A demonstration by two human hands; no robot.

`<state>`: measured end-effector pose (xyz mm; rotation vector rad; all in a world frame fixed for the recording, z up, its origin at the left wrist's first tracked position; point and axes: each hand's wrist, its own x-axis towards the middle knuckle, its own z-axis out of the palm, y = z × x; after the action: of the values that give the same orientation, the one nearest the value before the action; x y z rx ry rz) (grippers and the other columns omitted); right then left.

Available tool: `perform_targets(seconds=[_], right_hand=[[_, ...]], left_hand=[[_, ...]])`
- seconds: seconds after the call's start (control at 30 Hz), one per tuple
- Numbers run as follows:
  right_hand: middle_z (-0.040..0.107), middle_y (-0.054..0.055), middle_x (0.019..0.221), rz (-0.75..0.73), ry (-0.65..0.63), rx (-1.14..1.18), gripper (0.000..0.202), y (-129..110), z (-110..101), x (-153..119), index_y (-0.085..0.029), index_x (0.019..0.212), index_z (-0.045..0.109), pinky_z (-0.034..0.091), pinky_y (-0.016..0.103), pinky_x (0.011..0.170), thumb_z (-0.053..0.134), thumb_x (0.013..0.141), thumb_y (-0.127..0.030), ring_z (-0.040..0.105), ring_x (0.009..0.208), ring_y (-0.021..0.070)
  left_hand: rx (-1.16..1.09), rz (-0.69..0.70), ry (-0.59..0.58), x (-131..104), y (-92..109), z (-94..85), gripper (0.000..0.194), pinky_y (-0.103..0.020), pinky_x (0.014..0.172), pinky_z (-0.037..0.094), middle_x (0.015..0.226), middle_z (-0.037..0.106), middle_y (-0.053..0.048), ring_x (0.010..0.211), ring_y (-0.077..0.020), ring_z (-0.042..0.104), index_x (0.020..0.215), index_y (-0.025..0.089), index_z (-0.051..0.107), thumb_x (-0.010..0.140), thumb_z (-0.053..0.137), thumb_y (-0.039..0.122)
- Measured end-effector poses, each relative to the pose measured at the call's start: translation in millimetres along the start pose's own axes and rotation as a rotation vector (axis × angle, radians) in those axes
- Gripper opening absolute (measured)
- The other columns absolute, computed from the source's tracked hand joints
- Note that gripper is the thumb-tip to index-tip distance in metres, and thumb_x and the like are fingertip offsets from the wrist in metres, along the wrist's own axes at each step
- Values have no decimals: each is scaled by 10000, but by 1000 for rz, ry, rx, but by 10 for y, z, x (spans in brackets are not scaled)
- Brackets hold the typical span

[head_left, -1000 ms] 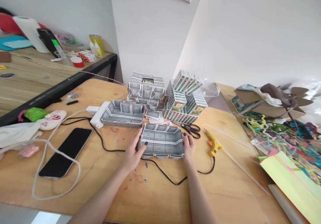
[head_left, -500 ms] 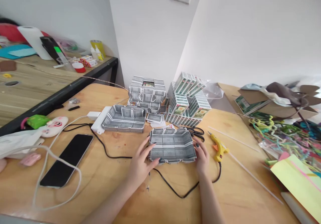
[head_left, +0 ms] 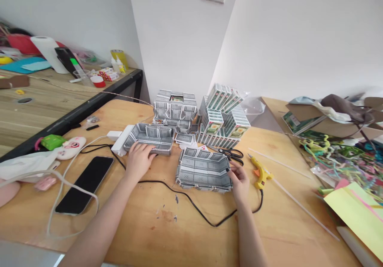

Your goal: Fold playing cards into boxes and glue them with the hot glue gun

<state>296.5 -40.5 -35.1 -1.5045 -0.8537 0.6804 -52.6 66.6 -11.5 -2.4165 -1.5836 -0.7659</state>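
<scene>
A patterned grey card tray [head_left: 203, 169] lies open side up on the wooden table. Its right wall is pinched by my right hand [head_left: 239, 179], thumb and fingers at the rim. My left hand [head_left: 139, 159] rests at the front wall of a second grey card tray [head_left: 161, 141], its fingers over the near edge; whether it grips the wall is hard to tell. Behind the trays stands a larger patterned card box [head_left: 175, 107]. Loose cards [head_left: 184, 139] lie between the trays and this box.
Stacked green-and-white card boxes [head_left: 214, 121] stand behind. Black scissors [head_left: 233, 154] and a yellow glue gun [head_left: 261, 173] lie to the right, its black cable [head_left: 191, 201] running in front. A phone [head_left: 86, 183] and white cable are left; pipe cleaners [head_left: 344, 159] are far right.
My left hand has let go of the nearer tray and moved left to the second tray. The nearer tray has turned slightly. My right hand stays at its right side.
</scene>
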Motion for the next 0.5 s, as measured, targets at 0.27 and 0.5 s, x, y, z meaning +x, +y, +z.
perform_targets(seconds=[0.27,0.5], right_hand=[[551,-10,726,47,30,21,401,-7,24,-2,-181,986,624,375,249,560,664,635,-370,478,615,126],[580,-1,708,46,21,-6,414,-10,12,-3,-174,981,629,398,263,565,668,633,-394,504,618,140]], left_hand=[[-48,-30,-25,-42,-149,105,89,-387,730,362,752,703,-46,776,-250,619,783,219,645,805,604,295],[-195,-47,284,-116,-35,-50,521,-443,998,352,1282,532,-138,1222,-291,461,1293,195,449,808,602,309]])
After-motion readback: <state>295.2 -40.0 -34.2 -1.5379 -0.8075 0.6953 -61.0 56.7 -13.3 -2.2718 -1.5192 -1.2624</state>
